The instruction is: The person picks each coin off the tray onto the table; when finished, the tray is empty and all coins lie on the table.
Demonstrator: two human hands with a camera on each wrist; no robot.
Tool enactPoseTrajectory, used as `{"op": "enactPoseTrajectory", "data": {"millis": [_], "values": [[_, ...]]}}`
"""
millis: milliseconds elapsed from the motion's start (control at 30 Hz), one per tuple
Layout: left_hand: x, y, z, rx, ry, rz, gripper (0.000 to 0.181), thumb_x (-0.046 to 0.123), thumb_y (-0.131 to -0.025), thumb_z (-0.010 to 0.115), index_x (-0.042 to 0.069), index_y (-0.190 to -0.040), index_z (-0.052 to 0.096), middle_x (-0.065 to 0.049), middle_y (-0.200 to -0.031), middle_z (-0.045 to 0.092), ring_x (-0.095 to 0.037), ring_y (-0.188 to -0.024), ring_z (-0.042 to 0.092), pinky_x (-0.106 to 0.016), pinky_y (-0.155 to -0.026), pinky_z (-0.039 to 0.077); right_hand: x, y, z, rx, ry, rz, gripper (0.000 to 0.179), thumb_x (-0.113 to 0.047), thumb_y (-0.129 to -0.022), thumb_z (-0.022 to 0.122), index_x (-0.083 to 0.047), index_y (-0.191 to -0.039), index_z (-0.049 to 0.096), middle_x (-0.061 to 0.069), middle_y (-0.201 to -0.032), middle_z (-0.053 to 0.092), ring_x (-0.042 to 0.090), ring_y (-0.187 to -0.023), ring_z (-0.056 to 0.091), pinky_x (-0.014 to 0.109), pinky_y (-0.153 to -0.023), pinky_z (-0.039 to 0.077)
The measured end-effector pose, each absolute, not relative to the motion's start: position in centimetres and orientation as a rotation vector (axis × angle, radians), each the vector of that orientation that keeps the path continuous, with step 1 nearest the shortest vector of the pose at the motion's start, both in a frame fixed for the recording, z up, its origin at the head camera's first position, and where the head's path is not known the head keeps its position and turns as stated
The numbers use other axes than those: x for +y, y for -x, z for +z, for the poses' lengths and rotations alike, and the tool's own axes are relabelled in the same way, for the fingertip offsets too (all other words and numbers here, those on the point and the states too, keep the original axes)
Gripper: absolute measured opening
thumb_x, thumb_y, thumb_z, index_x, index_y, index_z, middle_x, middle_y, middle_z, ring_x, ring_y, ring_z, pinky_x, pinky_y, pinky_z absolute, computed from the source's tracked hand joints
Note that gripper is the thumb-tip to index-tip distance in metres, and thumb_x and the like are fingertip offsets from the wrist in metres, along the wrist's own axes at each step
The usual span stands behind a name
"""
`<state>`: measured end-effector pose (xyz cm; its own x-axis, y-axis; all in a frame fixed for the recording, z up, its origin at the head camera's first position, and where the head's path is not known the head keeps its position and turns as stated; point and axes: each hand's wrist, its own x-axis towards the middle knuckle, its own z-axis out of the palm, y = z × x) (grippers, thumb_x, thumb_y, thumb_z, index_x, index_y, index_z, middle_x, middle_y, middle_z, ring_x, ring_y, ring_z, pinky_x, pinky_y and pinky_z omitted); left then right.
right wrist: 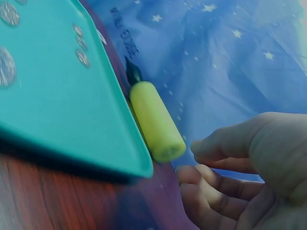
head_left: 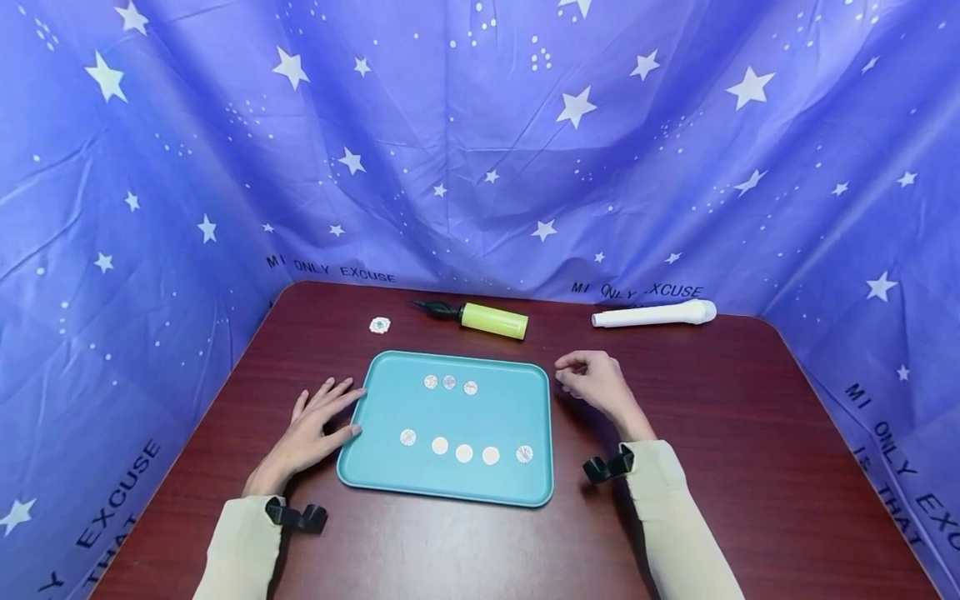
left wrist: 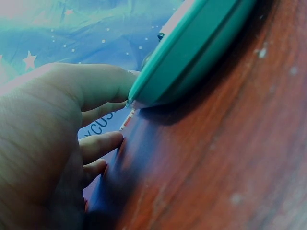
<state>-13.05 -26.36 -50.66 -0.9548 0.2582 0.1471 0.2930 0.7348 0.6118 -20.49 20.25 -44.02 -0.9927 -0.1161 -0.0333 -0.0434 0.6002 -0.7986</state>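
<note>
Looking in remotely, I've got one smooth teal tray [head_left: 465,417] with rounded corners between the hands, on a wood-grained table [head_left: 420,550]. It carries eight flat round discs [head_left: 464,453], three far, five near. Left hand [head_left: 311,429]: fingers spread, touching the rim. Right hand [head_left: 596,387]: loosely curled, tips slightly apart, just beside it.

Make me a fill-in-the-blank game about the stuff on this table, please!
1. The tray holds ____ round discs in all.
2. The person's ____ hand is touching the tray's edge.
3. The yellow-green cylinder has a pointed tip coloured ____.
4. The stars on the curtain are coloured ____.

Missing words: eight; left; black; white.
</note>
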Motion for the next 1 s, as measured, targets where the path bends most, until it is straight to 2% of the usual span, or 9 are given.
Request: {"op": "enactPoseTrajectory", "data": {"millis": [133,333,600,1000], "values": [[-26.2,13.3,-50.5,-2.874,0.457,-1.029,0.059,0.032,-0.091,0.071,0.018,-0.145,0.054,-0.022,-0.158,0.039,-0.05,-0.151,0.021,-0.074,-0.115,0.001,18.5,20.7,-43.9,2.717,0.198,-1.376,0.019,-0.009,-0.088,0.068,0.0,-0.104,0.074,0.011,-0.079,0.073,0.015,-0.064,0.068,0.029,-0.06,0.058],[-26.3,13.3,-50.3,-2.872,0.461,-1.025,0.059,0.031,-0.091,0.071,0.018,-0.145,0.054,-0.023,-0.158,0.04,-0.05,-0.151,0.021,-0.074,-0.114,0.002,16.2,20.8,-44.2,2.71,0.265,-1.344,0.021,-0.01,-0.085,0.069,-0.003,-0.104,0.076,0.006,-0.081,0.072,0.009,-0.059,0.064,0.025,-0.058,0.054],[-26.4,13.1,-50.4,-2.868,0.463,-1.034,0.058,0.031,-0.091,0.071,0.018,-0.145,0.055,-0.023,-0.157,0.04,-0.052,-0.15,0.022,-0.075,-0.114,0.002,13.7,20.9,-44.9,2.648,0.355,-1.34,0.023,-0.01,-0.086,0.072,-0.002,-0.107,0.075,0.01,-0.085,0.073,0.009,-0.059,0.065,0.027,-0.054,0.054],[-26.5,12.9,-50.5,-2.855,0.475,-1.015,0.058,0.029,-0.09,0.071,0.015,-0.144,0.055,-0.025,-0.156,0.042,-0.053,-0.149,0.023,-0.075,-0.113,0.004,11.0,21.0,-46.2,2.619,0.439,-1.297,0.023,-0.008,-0.085,0.075,-0.003,-0.108,0.075,0.009,-0.089,0.071,0.009,-0.06,0.063,0.025,-0.057,0.053]]}}
